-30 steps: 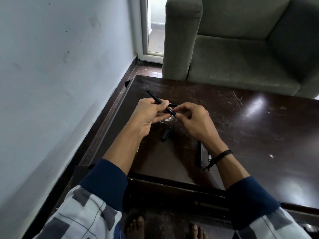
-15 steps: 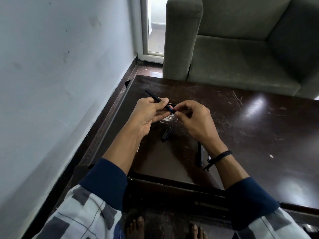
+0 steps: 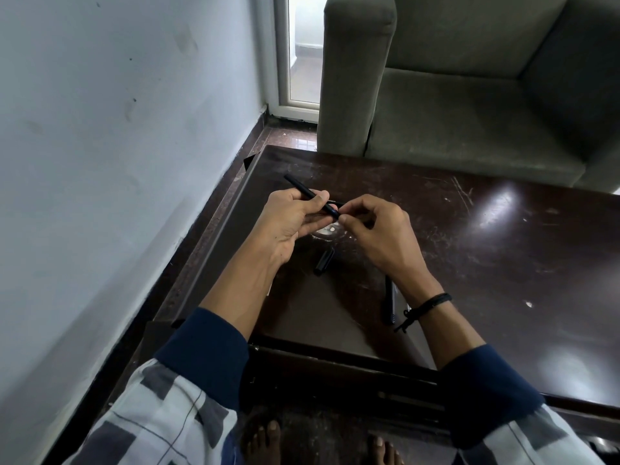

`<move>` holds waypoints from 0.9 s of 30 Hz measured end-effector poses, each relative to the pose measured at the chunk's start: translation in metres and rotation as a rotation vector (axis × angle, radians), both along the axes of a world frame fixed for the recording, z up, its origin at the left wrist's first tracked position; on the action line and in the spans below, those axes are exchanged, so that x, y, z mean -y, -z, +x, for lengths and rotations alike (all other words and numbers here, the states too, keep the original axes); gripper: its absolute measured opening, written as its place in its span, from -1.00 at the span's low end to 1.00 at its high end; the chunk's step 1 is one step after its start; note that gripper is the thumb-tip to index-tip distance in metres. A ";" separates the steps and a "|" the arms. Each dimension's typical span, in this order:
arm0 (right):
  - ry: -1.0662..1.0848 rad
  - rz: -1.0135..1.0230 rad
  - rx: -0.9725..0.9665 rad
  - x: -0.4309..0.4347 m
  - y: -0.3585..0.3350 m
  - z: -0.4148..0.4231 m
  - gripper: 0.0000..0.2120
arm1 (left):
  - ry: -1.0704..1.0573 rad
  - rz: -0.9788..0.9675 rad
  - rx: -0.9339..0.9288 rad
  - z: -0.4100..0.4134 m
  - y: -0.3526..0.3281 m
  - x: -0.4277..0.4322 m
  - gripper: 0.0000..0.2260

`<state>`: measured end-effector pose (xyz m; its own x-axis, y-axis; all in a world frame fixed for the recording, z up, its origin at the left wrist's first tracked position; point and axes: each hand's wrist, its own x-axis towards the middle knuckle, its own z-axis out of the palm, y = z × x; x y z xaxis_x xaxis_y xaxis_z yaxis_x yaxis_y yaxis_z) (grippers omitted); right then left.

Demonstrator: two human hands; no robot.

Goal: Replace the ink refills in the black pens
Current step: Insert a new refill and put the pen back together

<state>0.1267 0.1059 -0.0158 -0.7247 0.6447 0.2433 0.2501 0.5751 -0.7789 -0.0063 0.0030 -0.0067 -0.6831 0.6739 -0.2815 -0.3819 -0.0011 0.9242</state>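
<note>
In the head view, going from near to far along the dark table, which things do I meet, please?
Pen lying by the right wrist → loose black cap → black pen held in both hands → grey sofa behind the table.

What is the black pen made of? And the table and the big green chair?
The black pen, held in the left hand, looks like matte plastic: dull, with no glint. The table seems to be dark wood with a glossy finish: it mirrors light and shows pale scratches. The armchair looks like soft woven fabric, grey-green and without shine.
</note>
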 end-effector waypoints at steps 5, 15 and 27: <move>-0.005 0.021 0.041 -0.001 0.002 -0.001 -0.85 | -0.006 0.001 -0.010 -0.002 0.002 -0.001 -0.91; 0.001 0.028 0.040 -0.001 0.003 0.000 -0.88 | -0.005 -0.011 -0.035 -0.002 0.003 -0.002 -0.93; 0.030 0.031 0.107 -0.001 0.003 0.000 -0.86 | -0.007 -0.010 -0.047 -0.002 0.003 -0.002 -0.91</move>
<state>0.1272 0.1070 -0.0187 -0.7285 0.6596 0.1853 0.3484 0.5895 -0.7287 -0.0087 0.0046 -0.0097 -0.7000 0.6668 -0.2555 -0.3383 0.0054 0.9410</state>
